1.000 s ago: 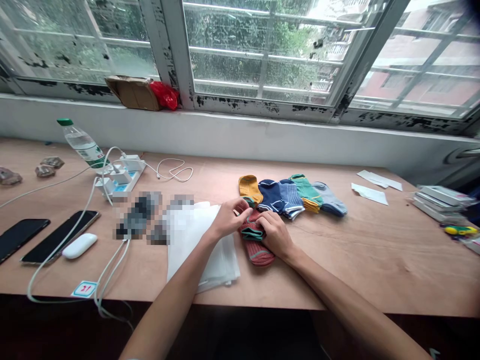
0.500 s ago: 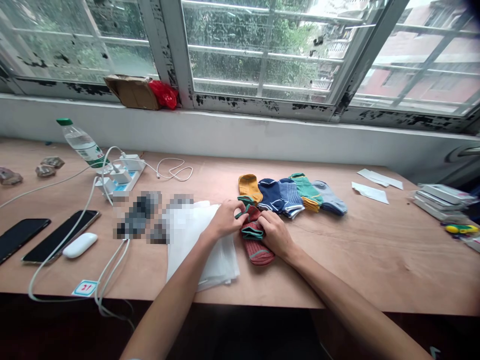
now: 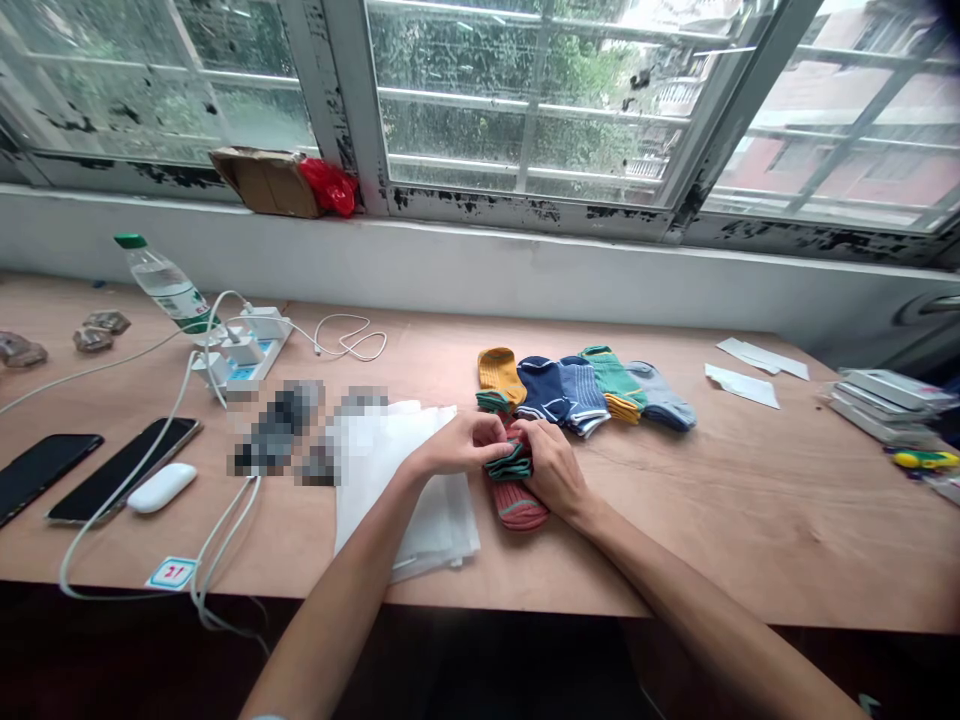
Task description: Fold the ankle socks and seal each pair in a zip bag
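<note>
A pair of red ribbed socks point(image 3: 517, 507) with green cuffs lies on the table in front of me. My left hand point(image 3: 478, 441) pinches the green cuff from the left side. Against the socks' upper right part, my right hand point(image 3: 550, 463) is closed, its fingertips partly hidden in the fabric. Just beyond my hands lie folded yellow socks point(image 3: 498, 374) with a green cuff. To their right sit navy socks point(image 3: 541, 388), blue ribbed socks point(image 3: 584, 400), green socks point(image 3: 613, 376) with yellow cuffs, and grey-blue socks point(image 3: 661, 395).
White translucent bags point(image 3: 409, 520) lie flat under my left forearm. Farther left are a power strip point(image 3: 259, 355) with cables, a bottle point(image 3: 169, 285), phones point(image 3: 124, 470) and a white case point(image 3: 162, 488). Paper strips point(image 3: 742, 385) and stacked packs point(image 3: 885, 400) are at the right.
My left hand has come down and nearer from the far end of the red socks to the green cuff. My right hand stays almost in place on the socks.
</note>
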